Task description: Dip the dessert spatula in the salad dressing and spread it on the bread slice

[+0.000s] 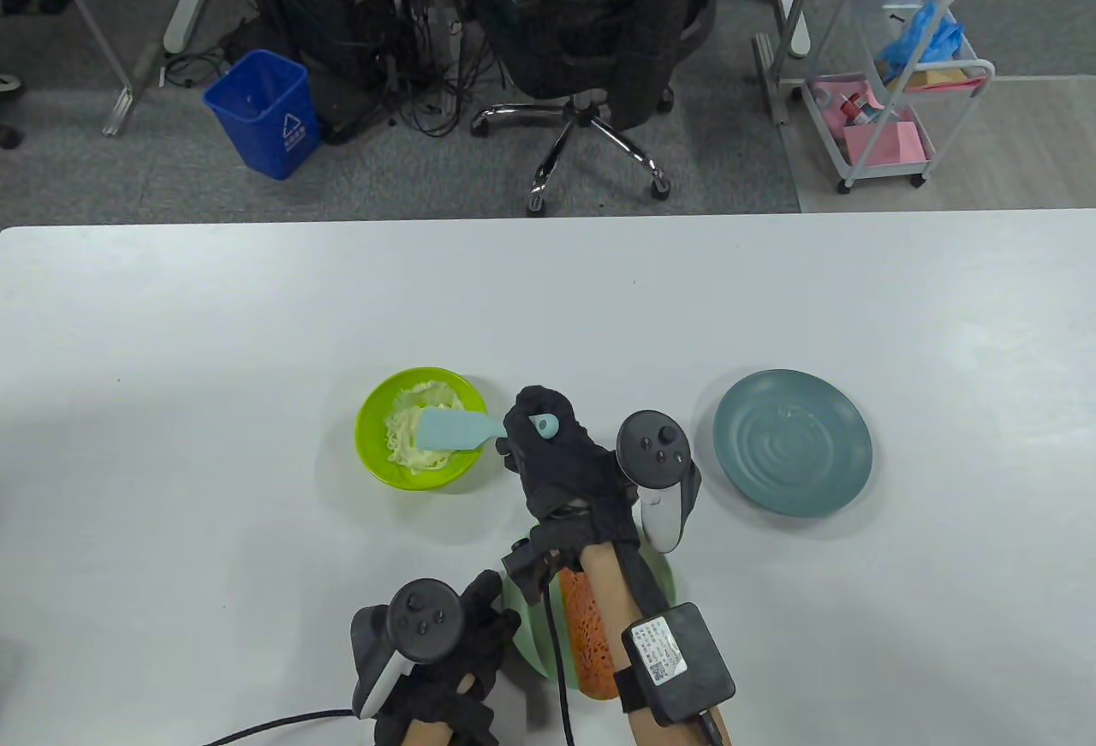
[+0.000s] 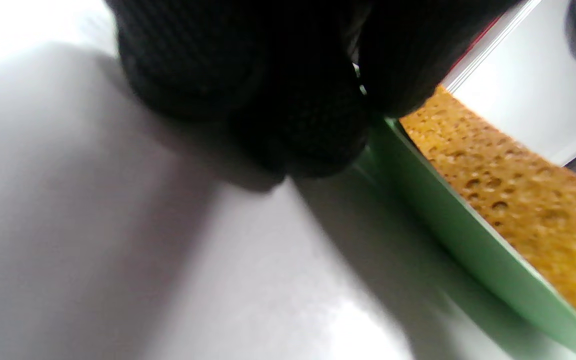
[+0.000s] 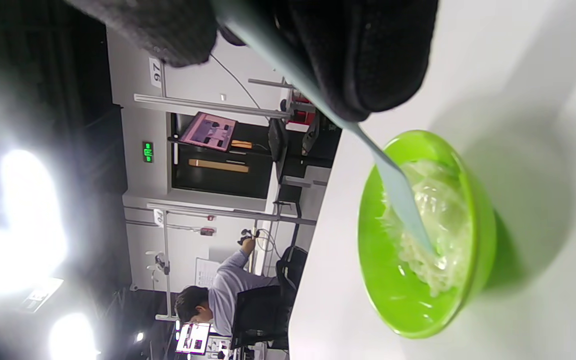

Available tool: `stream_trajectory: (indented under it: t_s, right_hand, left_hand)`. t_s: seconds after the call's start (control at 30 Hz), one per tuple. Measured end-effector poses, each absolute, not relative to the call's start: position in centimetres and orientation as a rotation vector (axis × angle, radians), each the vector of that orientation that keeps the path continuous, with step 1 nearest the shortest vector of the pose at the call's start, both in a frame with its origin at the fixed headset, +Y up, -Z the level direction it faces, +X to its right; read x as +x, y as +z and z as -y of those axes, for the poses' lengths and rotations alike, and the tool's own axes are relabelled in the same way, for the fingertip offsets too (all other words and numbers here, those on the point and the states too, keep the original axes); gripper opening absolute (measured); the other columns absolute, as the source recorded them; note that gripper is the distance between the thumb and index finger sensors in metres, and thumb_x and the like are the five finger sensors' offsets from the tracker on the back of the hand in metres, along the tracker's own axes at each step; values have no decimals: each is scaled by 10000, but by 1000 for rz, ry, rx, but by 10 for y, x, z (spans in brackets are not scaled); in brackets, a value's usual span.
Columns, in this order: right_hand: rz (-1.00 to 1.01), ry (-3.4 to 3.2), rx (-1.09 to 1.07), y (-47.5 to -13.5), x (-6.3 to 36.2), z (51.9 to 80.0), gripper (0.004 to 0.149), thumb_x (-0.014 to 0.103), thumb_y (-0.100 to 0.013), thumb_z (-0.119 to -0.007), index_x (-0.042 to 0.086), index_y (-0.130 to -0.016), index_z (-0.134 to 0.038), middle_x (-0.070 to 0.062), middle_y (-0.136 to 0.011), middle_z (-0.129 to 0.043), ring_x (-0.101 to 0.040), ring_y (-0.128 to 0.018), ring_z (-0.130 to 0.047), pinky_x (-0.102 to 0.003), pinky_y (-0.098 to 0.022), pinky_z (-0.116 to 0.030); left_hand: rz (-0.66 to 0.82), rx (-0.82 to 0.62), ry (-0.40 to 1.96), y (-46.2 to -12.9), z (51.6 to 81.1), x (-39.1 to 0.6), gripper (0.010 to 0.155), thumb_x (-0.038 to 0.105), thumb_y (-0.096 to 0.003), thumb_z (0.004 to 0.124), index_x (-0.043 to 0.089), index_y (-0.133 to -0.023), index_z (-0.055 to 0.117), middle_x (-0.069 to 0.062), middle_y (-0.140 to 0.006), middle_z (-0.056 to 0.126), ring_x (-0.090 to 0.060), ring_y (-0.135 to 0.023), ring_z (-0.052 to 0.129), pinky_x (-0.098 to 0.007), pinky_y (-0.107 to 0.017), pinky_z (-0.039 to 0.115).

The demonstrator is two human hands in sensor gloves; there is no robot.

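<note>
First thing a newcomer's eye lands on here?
The lime green bowl left of table centre, with the pale blue spatula blade lying in the creamy dressing, held by the right hand. Then the teal plate at right, and the bread slice on a light green plate beside the left hand.

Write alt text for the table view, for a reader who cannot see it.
The right hand holds a pale blue spatula with its blade in the creamy dressing of a lime green bowl. Nearer the person, the left hand rests at a light green plate holding the bread slice; an empty teal plate sits right.
</note>
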State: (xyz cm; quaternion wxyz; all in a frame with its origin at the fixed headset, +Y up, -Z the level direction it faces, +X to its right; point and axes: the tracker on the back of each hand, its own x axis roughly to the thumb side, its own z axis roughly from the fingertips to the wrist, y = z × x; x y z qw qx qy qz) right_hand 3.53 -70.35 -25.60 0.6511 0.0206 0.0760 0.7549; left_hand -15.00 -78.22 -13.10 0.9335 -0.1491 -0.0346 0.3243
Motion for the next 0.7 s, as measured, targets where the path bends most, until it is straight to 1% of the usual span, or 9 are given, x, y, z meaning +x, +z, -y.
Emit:
stream_trajectory:
  t_s: [0.23,0.7]
  right_hand:
    - [-205,1744,28,-262,33,710,520,415,-634,-724,202,-1047,-491,-233,-1046,-539,-452,-884,-835,-454,-648,-789]
    - [-147,1798,30,-262,41,698,496,398,-632,-733,207,-1038,-521,-219,-1044,-557,-459,-868,-835,-462,-644,-778]
  left_hand:
    - [70,-307,665,-131,782,-150,603,403,-569,841,52,-1046,725,-19,-691,986,-115,-367,1101,-301,-314,955]
    - [68,-309,668,-131,782,-151,603,405,-568,842,54,-1045,728,-18,-689,987,-114,-364,1102,-300,-312,956]
